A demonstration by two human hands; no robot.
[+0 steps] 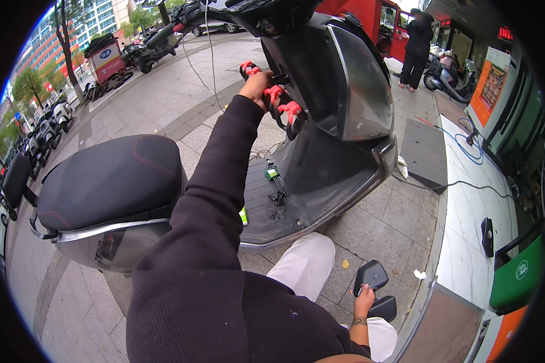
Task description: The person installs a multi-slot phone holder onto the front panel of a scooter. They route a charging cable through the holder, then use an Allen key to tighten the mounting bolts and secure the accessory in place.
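Observation:
My left hand (257,88) reaches across to the inner front panel of a grey-and-black scooter (327,85). Its fingers are closed around a red-and-black piece (273,94); other red parts with black loops show on either side, and their exact kind is unclear. Low at the right, my right hand (363,300) pinches a thin metal rod (371,282) above a black, angular, mirror-shaped piece (362,275). A second such black piece (384,308) lies beside it. On the footboard (312,202) rests a hex key set (275,176) in a green holder, next to small dark bits.
The black scooter seat (115,178) is at my left, by my sleeve. A dark ramp (421,154), cables and a blue hose (466,151) lie by the shop step at right. Farther back are a standing person (416,48), a red vehicle (369,24) and parked scooters (48,130).

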